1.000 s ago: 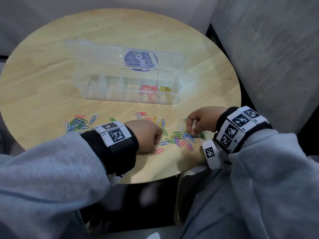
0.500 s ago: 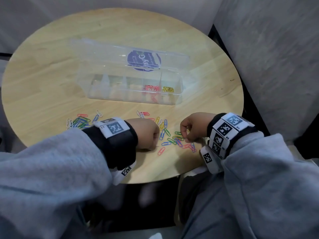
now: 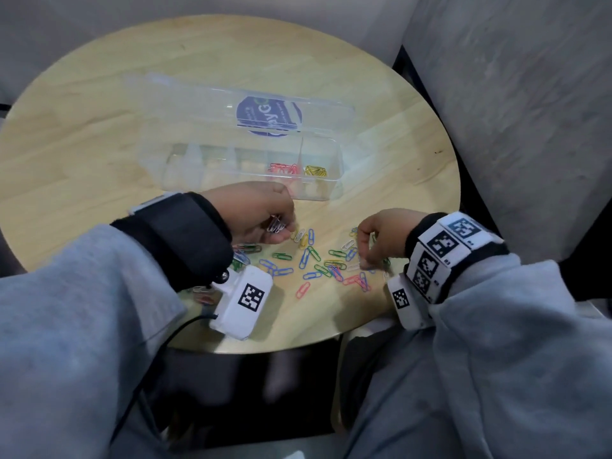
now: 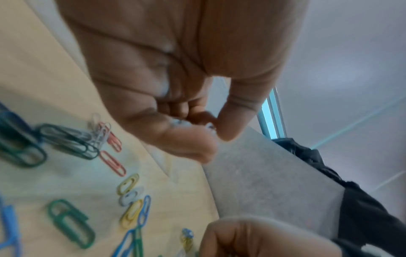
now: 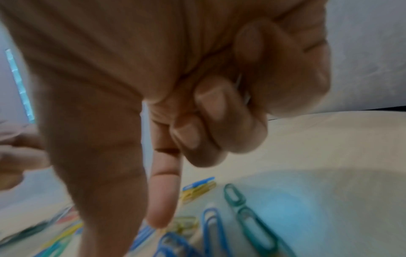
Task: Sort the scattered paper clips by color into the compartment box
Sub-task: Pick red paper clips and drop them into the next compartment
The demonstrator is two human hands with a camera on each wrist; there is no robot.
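Round wood table (image 3: 99, 104), grey walls; left hand (image 3: 255, 210) grips white clips (image 3: 275, 224); right hand (image 3: 381, 236) curled.

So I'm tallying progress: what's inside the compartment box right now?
The compartment box holds red clips in one section and yellow clips in the rightmost. The other sections look empty; the left hand covers part of its front wall.

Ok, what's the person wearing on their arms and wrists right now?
Loose grey sweatshirt sleeves cover both arms. Each wrist carries a black strap: the left hand side has a white box with a square black-and-white marker and a black cable; the right hand side a band of white marker tiles.
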